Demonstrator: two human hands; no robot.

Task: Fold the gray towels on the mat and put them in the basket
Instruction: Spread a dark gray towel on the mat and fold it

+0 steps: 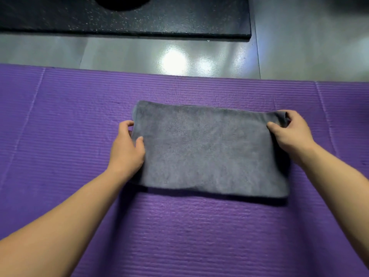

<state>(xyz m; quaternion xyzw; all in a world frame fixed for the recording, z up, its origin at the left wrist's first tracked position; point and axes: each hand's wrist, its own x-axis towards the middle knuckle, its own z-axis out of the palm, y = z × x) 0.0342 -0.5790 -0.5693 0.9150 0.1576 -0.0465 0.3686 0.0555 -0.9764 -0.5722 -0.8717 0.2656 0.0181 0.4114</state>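
Now both hands pinched on towel (207,148) ends

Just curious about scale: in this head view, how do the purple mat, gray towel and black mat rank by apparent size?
1. purple mat
2. black mat, cut off by the frame and farther away, so unsure
3. gray towel

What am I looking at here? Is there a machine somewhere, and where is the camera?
No machine: these are a person's two bare hands, filmed by a camera worn on the head, looking down. A gray towel, already folded into a rectangle, lies on a purple mat on a shiny floor. The left hand pinches the towel's left edge; the right hand has a grip on its far right corner. A black speckled mat lies beyond. No basket shows.
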